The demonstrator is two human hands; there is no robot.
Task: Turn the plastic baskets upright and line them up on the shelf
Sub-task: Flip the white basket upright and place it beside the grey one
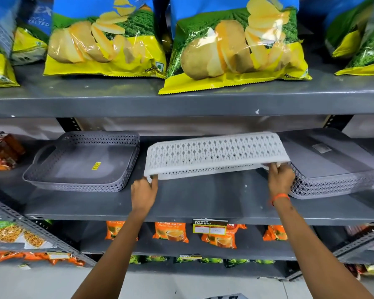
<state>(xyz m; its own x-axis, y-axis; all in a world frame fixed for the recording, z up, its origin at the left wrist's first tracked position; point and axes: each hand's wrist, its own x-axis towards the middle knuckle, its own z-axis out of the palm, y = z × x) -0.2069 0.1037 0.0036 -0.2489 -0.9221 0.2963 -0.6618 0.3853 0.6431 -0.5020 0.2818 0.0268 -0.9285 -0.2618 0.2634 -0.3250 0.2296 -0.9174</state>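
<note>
A white perforated plastic basket (216,155) hangs tilted over the middle of the grey shelf (203,203), its front rim lifted. My left hand (144,192) grips its lower left corner, and my right hand (280,179) grips its lower right rim. To the left a grey basket (82,162) sits upright with a yellow sticker inside. On the right another grey basket (333,169) lies upside down, its flat bottom with a label facing up.
Large chip bags (235,46) fill the shelf above. Red-brown packets (2,151) sit at the left end of the basket shelf. Orange tea packets (171,231) line the shelf below, behind a price tag (209,226).
</note>
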